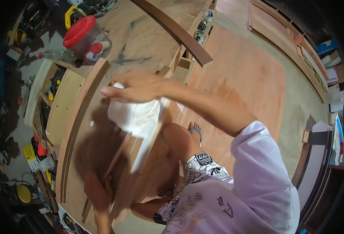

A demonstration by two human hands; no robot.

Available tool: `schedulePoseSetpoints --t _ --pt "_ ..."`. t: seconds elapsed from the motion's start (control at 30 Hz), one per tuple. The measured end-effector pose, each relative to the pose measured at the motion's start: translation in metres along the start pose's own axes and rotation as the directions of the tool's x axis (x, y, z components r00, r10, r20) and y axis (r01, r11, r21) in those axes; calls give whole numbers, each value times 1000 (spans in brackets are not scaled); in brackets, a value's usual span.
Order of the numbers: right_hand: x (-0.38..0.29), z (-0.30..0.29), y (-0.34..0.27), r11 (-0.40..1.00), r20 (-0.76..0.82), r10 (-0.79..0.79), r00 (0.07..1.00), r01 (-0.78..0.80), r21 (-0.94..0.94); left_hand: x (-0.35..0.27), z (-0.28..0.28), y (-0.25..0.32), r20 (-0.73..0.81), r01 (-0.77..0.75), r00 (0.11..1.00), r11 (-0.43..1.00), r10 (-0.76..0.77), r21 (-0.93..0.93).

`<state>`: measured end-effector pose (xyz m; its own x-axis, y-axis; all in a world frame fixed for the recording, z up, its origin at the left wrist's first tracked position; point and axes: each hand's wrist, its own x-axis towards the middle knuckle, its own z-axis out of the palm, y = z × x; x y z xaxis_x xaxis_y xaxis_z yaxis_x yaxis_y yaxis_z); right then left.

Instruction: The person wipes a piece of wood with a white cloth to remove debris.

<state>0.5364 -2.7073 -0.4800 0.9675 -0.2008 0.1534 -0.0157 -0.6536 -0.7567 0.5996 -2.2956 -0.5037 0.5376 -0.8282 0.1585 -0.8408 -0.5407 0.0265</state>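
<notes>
My right hand (134, 87) is closed around a white, soft-looking thing (134, 114), cloth or bag, with a small white tip poking up between thumb and fingers. It is over a narrow wooden assembly (135, 152) with a white face. Lower down, my left hand (98, 190) grips the near end of a thin wooden strip (117, 158) beside that assembly; motion blurs it and shadow partly hides its fingers. Both pieces lie over a brown wooden work surface (87, 146), where a small white scrap (92, 123) lies.
Long wooden strips (75, 131) line the far edge. A clear tub with a red lid (79, 32) stands at upper left, near a divided wooden tool box (68, 102). A brown board (178, 33) juts in from above. My knees are close to the work; a large plywood sheet (236, 67) covers the floor.
</notes>
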Motion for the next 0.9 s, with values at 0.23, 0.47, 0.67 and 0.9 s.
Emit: schedulePoseSetpoints --t 0.23,0.47,0.67,0.9 --pt "6 -1 18 987 21 -10 1000 7 162 1 6 -7 42 -7 999 1000 8 -28" --pt "4 14 -3 959 -77 -44 996 64 276 2 -1 -5 95 51 994 997 -45 -56" --pt "5 -48 28 995 1 94 996 -94 25 0 1 -7 63 46 997 997 -42 -56" --pt "10 -45 43 991 42 -69 997 64 114 -8 4 -14 90 2 996 1000 0 -21"
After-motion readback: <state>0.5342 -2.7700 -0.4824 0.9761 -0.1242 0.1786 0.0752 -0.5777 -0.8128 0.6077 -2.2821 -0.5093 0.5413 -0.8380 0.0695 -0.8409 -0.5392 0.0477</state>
